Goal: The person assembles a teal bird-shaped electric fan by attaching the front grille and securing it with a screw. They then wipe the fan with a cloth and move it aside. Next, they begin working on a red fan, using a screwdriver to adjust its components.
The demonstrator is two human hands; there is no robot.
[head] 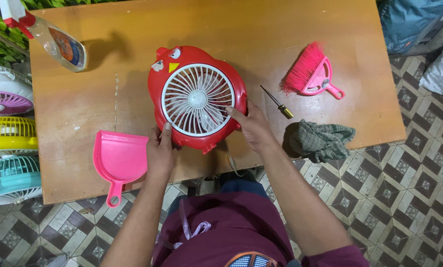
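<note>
**Both hands steady a red fan on the worktop**

A small red fan (pixel 196 99) with a white grille lies face up at the middle of the wooden worktop (pixel 261 29). The left hand (pixel 160 151) grips its near-left rim, fingers curled over the edge; the right hand (pixel 253 126) clasps the near-right rim, thumb pressed on the red casing. The step in hand looks like positioning or holding the fan still, judging by the two-sided grip.

A screwdriver (pixel 278 103) lies just right of the fan, with a pink hand brush (pixel 310 73) farther right and a checked cloth (pixel 318 141) near the edge. A pink dustpan (pixel 117 160) sits beside the left hand. A spray bottle (pixel 53 39) lies at the far left.
</note>
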